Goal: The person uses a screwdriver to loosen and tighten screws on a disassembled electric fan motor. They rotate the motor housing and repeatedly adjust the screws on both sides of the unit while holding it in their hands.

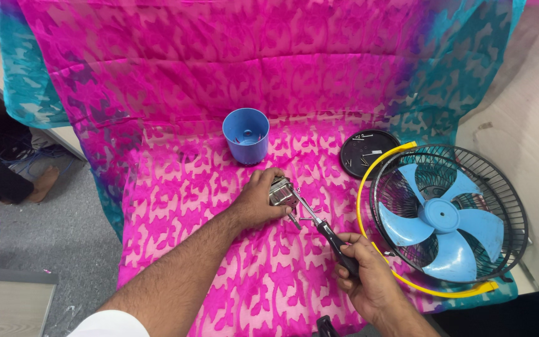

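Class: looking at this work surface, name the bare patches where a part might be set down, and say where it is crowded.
Bare cloth lies left of the blue cup, and near the front edge under the left forearm. Crowded: the middle, where the left hand grips the metal motor, and the right, with black lid and fan.

Bright, even light from above; colours vivid, shadows soft and short beneath the fan grille [449,215]. Sharp focus throughout, slight wide-angle stretching at the edges.

We see a pink cloth [219,187] with a teal leaf pattern at its edges. The cup [246,134] and the fan blades [441,218] are light blue; the grille [500,187] is black, its rim [394,274] yellow.
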